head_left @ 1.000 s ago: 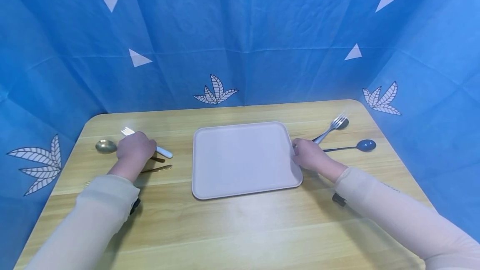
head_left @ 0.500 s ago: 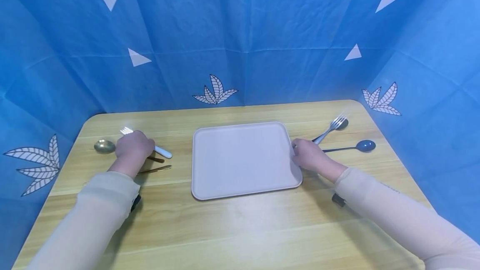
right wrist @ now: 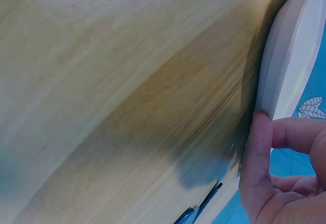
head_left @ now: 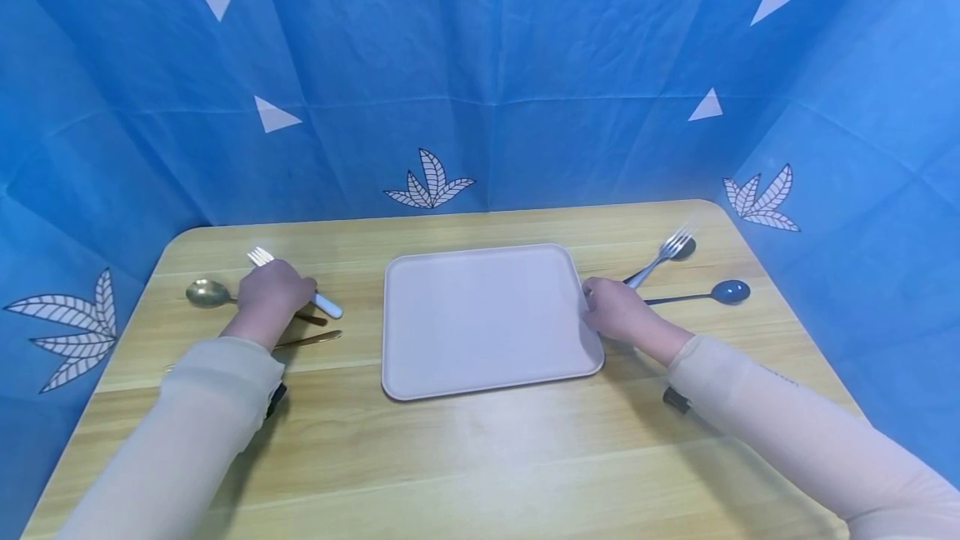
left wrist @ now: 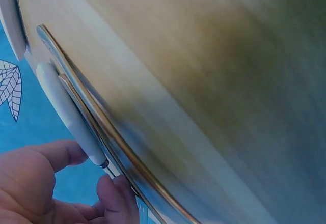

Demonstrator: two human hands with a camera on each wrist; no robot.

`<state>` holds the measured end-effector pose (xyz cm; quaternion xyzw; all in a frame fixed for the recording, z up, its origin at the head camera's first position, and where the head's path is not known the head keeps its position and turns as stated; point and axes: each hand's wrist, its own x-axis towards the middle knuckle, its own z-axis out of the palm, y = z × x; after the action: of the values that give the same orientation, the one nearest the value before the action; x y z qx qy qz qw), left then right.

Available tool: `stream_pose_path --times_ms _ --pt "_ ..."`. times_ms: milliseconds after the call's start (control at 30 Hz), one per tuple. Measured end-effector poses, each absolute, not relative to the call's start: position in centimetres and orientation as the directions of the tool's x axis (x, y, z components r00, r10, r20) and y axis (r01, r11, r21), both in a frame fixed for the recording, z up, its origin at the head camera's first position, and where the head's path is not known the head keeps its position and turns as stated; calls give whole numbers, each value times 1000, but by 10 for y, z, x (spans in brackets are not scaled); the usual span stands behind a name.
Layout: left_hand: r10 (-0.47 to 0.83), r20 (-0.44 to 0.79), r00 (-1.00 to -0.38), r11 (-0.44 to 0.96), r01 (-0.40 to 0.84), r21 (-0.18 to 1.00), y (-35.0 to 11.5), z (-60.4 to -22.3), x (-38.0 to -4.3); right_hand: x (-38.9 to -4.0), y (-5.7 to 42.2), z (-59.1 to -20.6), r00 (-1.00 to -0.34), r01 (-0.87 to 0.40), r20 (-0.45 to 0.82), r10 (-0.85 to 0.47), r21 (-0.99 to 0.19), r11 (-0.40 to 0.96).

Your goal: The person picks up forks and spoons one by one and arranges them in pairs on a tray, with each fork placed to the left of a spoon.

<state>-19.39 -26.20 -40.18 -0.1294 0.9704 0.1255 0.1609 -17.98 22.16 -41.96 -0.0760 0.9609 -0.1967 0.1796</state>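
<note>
The tray lies central on the table, pinched at its right edge.
I see the thumb and finger of the right hand nearly together on that edge. On the left, the left hand seems to pinch the white fork at its neck, fingers almost closed, though the grip is partly hidden from me. Beside it lies a gold spoon.

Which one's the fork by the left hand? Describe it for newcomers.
In the head view, left of the tray, the left hand covers the middle of a fork. Its chunky white handle stands out from the slim brownish handles beside it.
</note>
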Motion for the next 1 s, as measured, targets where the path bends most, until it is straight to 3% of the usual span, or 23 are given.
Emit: stream_pose_path --times_ms 1000 --pt "-163 -300 -940 904 -264 337 -244 -410 -197 -179 221 -421 -922 -71 -322 -215 -405 912"
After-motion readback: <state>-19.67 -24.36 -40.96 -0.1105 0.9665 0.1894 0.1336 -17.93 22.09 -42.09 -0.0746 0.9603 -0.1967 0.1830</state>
